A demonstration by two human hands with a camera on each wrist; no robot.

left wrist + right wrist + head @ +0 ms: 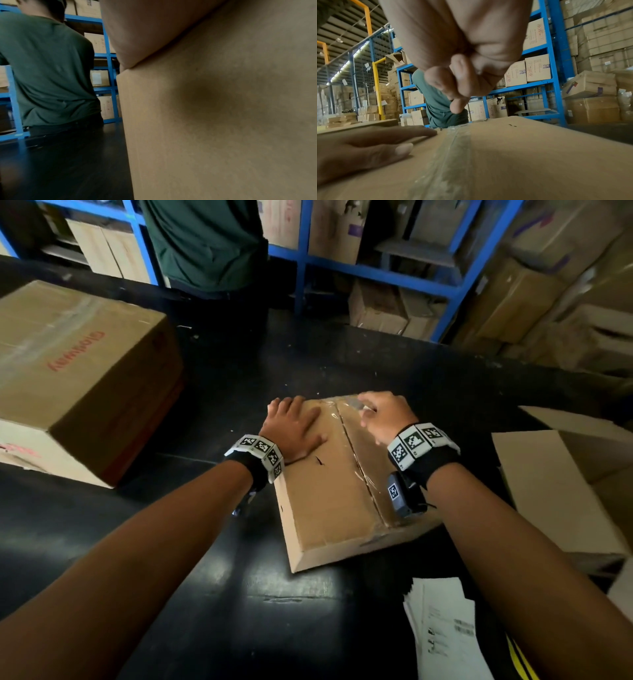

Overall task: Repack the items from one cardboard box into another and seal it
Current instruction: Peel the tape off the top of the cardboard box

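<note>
Flat cardboard box (329,494) lies on the black worktop (191,594), seam taped. Left hand (294,429) spread, pressing its top. Right hand (385,415) fingers curled at far end of clear tape (356,460); pinch unconfirmed.

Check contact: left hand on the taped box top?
Touching. In the right wrist view the left hand lies flat on the taped box, fingers straight and no gap under them; the head view agrees.

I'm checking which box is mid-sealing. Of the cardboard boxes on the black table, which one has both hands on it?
The flat brown cardboard box in the middle, clear tape along its seam. The big red-lettered box and the open box sit untouched.
</note>
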